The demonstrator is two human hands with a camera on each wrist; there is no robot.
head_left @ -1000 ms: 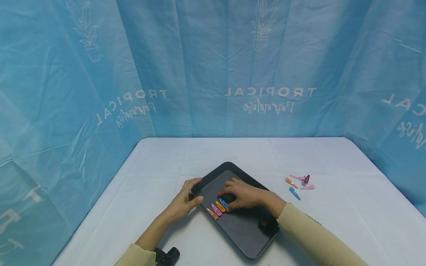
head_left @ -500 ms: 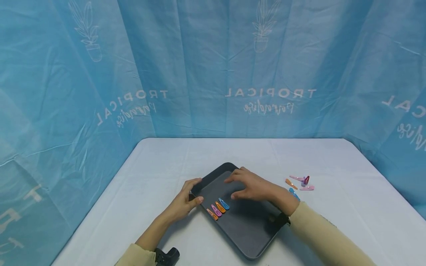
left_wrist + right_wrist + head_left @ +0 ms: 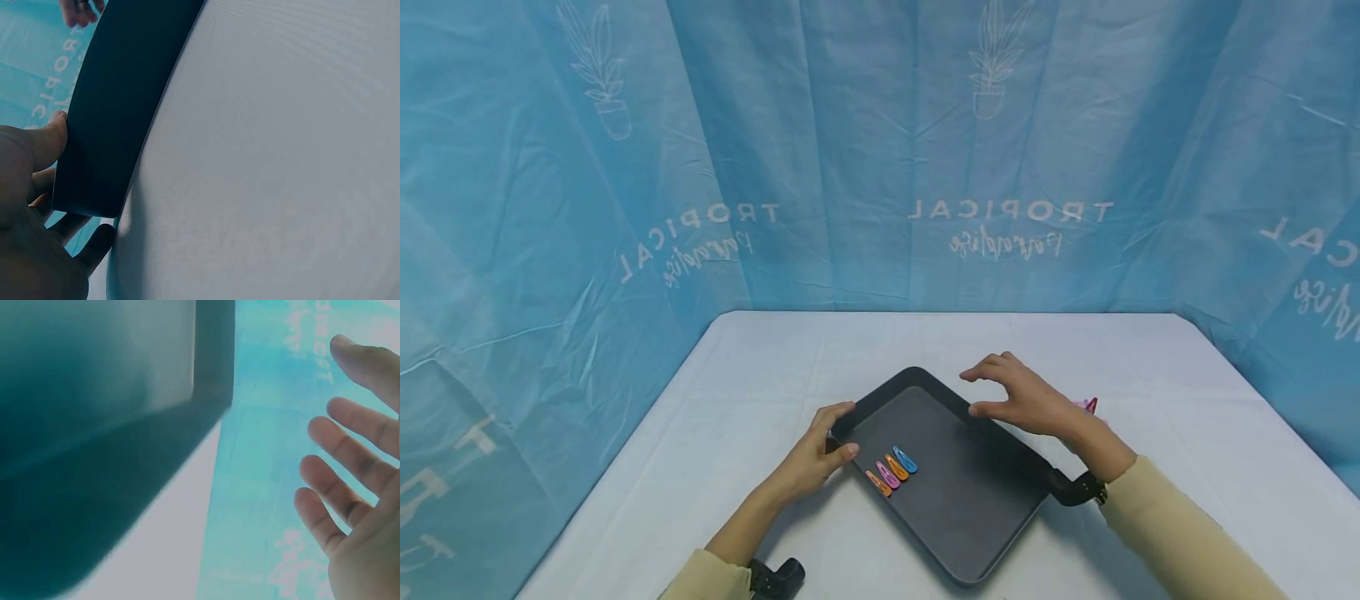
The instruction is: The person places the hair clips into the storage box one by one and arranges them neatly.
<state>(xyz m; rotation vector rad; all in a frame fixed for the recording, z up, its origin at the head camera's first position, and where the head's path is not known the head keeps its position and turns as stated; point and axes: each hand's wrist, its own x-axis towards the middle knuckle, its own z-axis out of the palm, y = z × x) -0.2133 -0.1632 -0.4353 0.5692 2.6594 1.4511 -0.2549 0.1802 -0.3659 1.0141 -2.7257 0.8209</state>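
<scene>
A dark grey baking tray [image 3: 958,508] lies at an angle on the table. Inside, against its near-left side, is a slanting row of snap hair clips: an orange one [image 3: 878,483], a pink one [image 3: 887,475], another orange one [image 3: 897,467] and a blue one [image 3: 905,460]. My left hand [image 3: 817,450] holds the tray's left corner between thumb and fingers, seen also in the left wrist view. Above the tray's far-right rim, my right hand [image 3: 1026,396] is in the air, fingers spread and nothing in them. Behind it a red hair clip [image 3: 1091,406] shows; other clips there are mostly hidden.
A white cloth covers the table [image 3: 790,358]. Blue printed curtains [image 3: 865,167] hang at the back and both sides. Black wrist cameras are strapped on, the right one [image 3: 1072,487] close to the tray's right corner.
My right hand has let go of the blue clip, leaving it in the row, and has moved up and right out of the tray. The left hand stays at the corner.
</scene>
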